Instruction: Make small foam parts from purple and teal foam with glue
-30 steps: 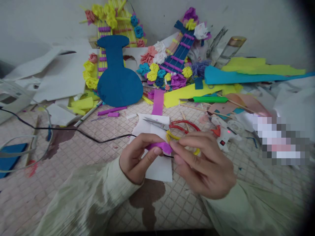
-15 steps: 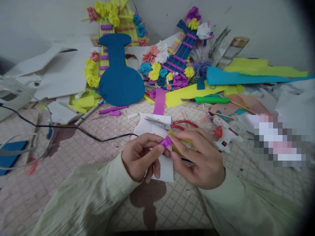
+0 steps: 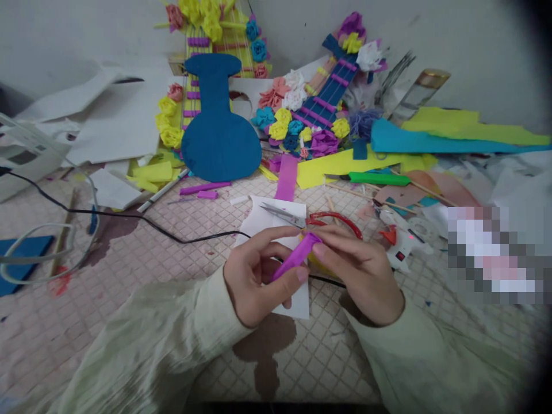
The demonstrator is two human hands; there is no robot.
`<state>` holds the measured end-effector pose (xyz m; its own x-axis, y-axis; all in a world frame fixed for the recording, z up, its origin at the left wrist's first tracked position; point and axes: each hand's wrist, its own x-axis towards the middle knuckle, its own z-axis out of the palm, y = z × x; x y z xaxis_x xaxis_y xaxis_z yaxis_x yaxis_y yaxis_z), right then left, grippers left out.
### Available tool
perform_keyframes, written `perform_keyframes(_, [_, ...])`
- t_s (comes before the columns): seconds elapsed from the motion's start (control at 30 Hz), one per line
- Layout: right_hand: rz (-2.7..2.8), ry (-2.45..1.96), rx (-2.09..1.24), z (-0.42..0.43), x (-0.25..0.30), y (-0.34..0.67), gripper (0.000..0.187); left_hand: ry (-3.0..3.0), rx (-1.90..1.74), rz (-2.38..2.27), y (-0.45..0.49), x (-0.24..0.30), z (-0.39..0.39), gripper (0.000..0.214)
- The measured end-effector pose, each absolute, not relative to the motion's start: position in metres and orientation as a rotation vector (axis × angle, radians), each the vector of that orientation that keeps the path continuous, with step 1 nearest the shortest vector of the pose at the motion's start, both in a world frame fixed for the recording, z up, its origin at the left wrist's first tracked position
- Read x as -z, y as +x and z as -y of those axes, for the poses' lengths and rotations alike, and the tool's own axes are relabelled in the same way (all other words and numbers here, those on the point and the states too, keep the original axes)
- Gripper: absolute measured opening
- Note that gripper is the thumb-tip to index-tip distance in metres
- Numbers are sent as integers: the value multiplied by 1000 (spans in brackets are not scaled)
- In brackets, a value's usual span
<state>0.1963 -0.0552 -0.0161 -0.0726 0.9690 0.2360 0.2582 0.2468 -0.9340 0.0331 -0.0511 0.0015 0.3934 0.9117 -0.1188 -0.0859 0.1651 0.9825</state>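
Both my hands meet low in the middle of the view, over a white paper sheet (image 3: pixel 264 219) on the tiled floor. My left hand (image 3: pixel 259 276) is curled, thumb and fingers pinching the lower end of a purple paper strip (image 3: pixel 297 256) rolled into a narrow tube. My right hand (image 3: pixel 360 270) pinches the strip's upper end with its fingertips. Red-handled scissors (image 3: pixel 308 218) lie shut on the sheet just beyond my fingers. Cream sleeves cover both forearms.
A blue guitar-shaped cutout (image 3: pixel 218 129) and a second paper guitar with paper flowers (image 3: pixel 321 103) lean at the wall. A glue gun (image 3: pixel 399 241), green cutter (image 3: pixel 375 179), wooden sticks, a black cable (image 3: pixel 129 217) and yellow, blue and purple paper lie around.
The purple strip, a small bunched piece between my fingertips before, now shows as a longer slanted roll. Both hands shifted slightly right and closer to me.
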Motion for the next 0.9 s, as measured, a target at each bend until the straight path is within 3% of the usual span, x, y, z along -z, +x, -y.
perform_keyframes(0.3, [1368, -1276, -1034, 52, 18, 197, 10, 1522, -941, -933, 32, 4, 52, 24])
perform_keyframes(0.57, [1208, -1316, -1172, 50, 24, 199, 12, 1539, -1013, -794, 31, 4, 51, 31])
perform_keyframes(0.7, [1322, -1298, -1065, 53, 19, 197, 11, 1588, -1039, -817, 31, 8, 48, 34])
perform_keyframes(0.9, [1609, -1367, -754, 51, 13, 199, 15, 1508, -1154, -941, 35, 7, 47, 14])
